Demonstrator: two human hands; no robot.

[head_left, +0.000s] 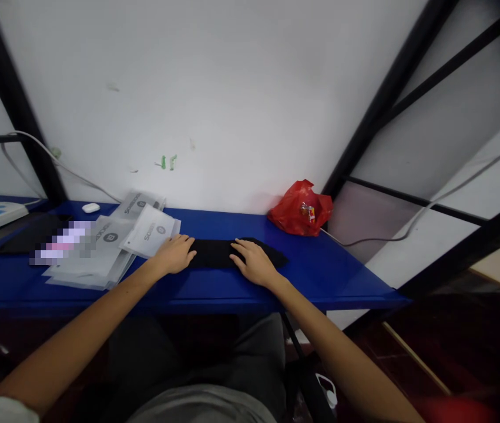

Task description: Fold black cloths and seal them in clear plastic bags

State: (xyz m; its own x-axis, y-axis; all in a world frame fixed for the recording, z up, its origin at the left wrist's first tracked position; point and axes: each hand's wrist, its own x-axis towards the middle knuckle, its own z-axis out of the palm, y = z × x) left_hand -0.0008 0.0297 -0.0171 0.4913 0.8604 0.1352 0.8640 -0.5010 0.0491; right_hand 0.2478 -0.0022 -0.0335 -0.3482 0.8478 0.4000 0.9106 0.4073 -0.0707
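Both your hands lie flat and open on the black cloth (214, 252) on the blue table (320, 276): left hand (174, 254), right hand (254, 262). It looks soft and light; pinch its ends.

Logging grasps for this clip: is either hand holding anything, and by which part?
Nothing is gripped. The left hand and right hand lie flat on the two ends of a black cloth.
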